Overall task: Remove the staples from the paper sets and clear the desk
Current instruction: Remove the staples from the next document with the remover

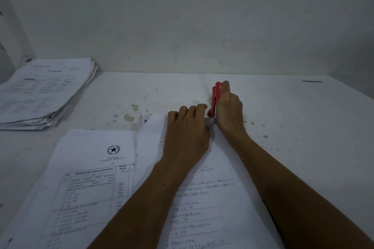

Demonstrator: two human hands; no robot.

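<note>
With your right hand (227,107) clenched round the red stapler (214,100) at the top corner of the paper set (202,198), mid-frame on the bench (293,107), and your left hand (187,131) pinning that corner with curled fingers, a hasty pry could tear it.

**Count of things on the worktop**

One red stapler (214,100). Three lots of paper: one thick stack (43,92) at the far left, one printed set with a star emblem (87,178) near the front, and one set under the hands (206,198). Two hands: left hand (187,133), right hand (229,108). One worktop (293,117)
</note>
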